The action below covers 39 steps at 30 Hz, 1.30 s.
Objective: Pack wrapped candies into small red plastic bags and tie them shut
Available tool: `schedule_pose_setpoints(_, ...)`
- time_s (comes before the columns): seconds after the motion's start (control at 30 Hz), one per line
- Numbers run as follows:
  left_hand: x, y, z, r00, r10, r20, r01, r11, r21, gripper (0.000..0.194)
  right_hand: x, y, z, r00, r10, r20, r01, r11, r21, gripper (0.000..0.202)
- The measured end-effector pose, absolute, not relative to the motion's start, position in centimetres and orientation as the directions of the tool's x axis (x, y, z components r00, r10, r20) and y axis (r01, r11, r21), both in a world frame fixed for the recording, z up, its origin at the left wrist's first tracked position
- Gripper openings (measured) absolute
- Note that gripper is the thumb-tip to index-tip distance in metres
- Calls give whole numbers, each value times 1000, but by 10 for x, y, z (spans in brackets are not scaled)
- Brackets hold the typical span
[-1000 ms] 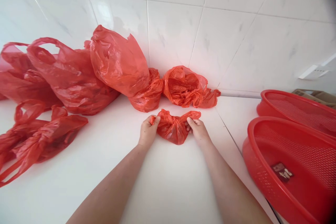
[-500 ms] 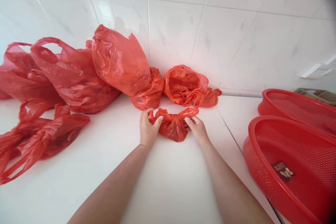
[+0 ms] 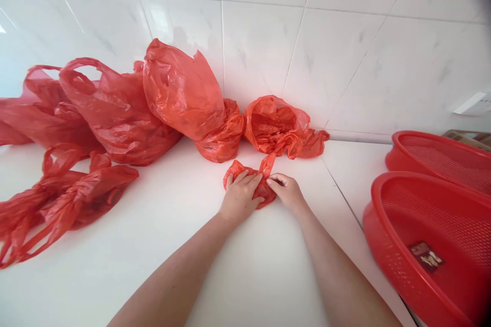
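Observation:
A small red plastic bag [image 3: 267, 191] lies bunched on the white counter in front of me. Across its top my left hand [image 3: 242, 194] rests flat, its fingers spread and pressing on the film. At the bag's right side my right hand [image 3: 287, 190] pinches a bit of the plastic between thumb and forefinger. One twisted end of the bag sticks up above my hands. What the bag contains is hidden.
Behind it stand an open red bag [image 3: 274, 120] and a tall red bag [image 3: 184, 92] against the tiled wall [image 3: 261, 46]. More red bags [image 3: 118, 112] fill the left. Two red plastic baskets [image 3: 378, 214] are at the right.
My left hand has moved right, from gripping the bag's left end to lying over its top. The right end, stretched out sideways before, now points up. The view has shifted slightly.

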<state>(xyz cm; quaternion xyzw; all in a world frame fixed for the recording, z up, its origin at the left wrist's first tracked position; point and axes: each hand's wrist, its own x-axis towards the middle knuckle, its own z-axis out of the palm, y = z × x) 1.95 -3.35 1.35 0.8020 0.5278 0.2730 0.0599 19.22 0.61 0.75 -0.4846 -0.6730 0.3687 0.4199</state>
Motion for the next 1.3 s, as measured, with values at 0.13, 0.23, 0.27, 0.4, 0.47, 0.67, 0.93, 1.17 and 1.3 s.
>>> schedule_pose_setpoints(0.13,9,-30,17,287,864,413,790,-458,409,47,196,8,6,-70,978,197,315,209,-926,29)
schedule_pose_setpoints(0.23,3,-28,20,257,855,451,794,-453,406,32,198,11,2,-15,987,157,289,155,-945,30)
schedule_pose_setpoints(0.27,1,-28,22,246,853,461,793,-450,410,26,198,11,1,-9,990,141,277,138,-951,30)
schedule_pose_setpoints(0.4,-7,-27,30,214,856,470,804,-428,413,18,196,10,2,-17,992,124,245,124,-961,30)
schedule_pose_setpoints(0.47,-13,-27,32,174,870,461,831,-381,406,17,195,9,3,-22,992,127,230,129,-965,30)
schedule_pose_setpoints(0.67,-44,-26,36,-71,899,432,897,-132,422,12,204,23,-3,234,950,205,336,119,-934,33)
schedule_pose_setpoints(0.93,-139,-57,34,-419,769,482,897,268,352,22,227,64,-4,387,840,380,562,112,-819,35)
schedule_pose_setpoints(1.17,-155,-67,35,-453,472,756,873,407,269,39,243,90,-5,242,892,382,875,-31,-483,67)
schedule_pose_setpoints(1.3,-141,-61,31,-285,459,842,957,181,225,28,248,94,-4,203,927,315,920,-70,-385,71)
